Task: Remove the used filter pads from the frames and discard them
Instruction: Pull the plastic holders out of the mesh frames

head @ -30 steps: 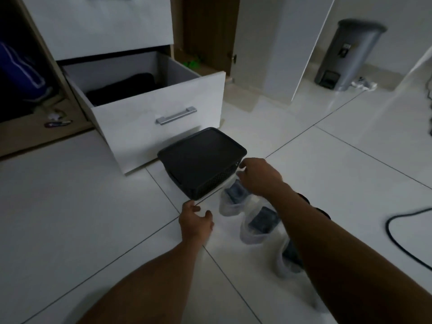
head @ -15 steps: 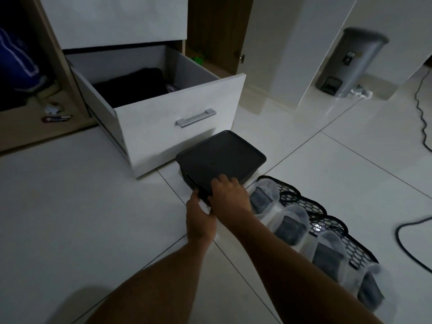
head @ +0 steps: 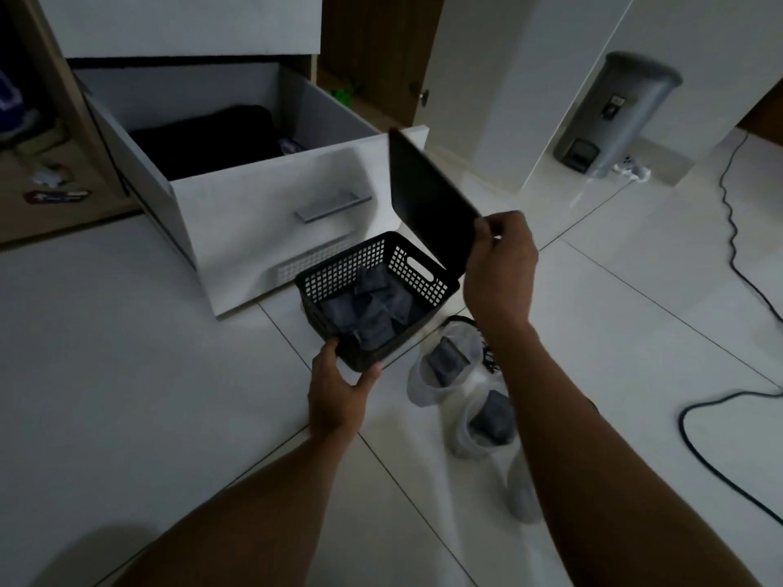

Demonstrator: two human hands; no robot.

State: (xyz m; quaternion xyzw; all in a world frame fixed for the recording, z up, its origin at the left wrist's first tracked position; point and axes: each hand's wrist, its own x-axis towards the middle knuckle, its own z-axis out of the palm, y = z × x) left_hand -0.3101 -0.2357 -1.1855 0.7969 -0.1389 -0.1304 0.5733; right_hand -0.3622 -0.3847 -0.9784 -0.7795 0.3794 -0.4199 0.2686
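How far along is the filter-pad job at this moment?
Done: the basket is open and holds grey pads. In hand: the right hand holds the lid up; the left hand steadies the basket's corner. Left: frames on the floor hold dark pads.

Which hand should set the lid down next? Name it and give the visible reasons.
Right. The right hand already grips the lifted dark lid by its edge, tilted above the open basket. The left hand is braced on the basket's near corner, steadying it, so it is better left there.
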